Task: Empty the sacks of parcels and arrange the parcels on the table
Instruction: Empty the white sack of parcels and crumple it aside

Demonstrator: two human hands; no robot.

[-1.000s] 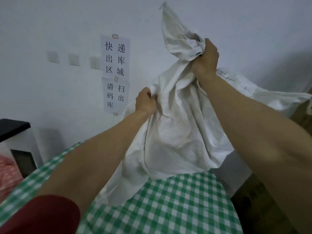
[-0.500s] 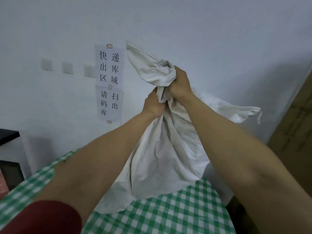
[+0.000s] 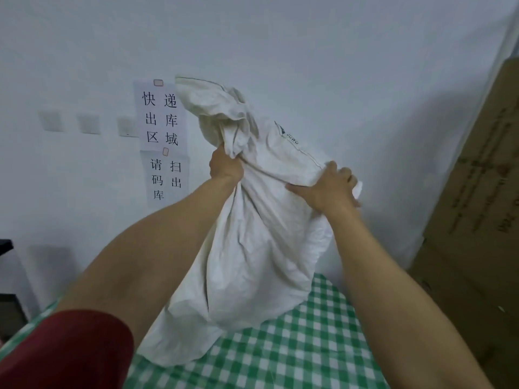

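Observation:
A crumpled white sack (image 3: 258,248) hangs upright in front of me, its lower end resting on the green-and-white checked table (image 3: 295,355). My left hand (image 3: 226,167) is clenched on a bunched fold near the sack's top. My right hand (image 3: 328,186) grips the stitched hem on the sack's right side, thumb underneath. The sack's top edge flops up toward the wall. No parcels are visible; the inside of the sack is hidden.
A white wall stands right behind the table, with two paper signs (image 3: 163,141) in Chinese characters and several wall switches (image 3: 90,124). Flattened brown cardboard (image 3: 477,206) leans at the right. A dark object (image 3: 7,276) sits at the far left.
Both hands came down with the sack from higher up. My right hand let go of the bunched top and took the hem farther right, so the hands are now apart.

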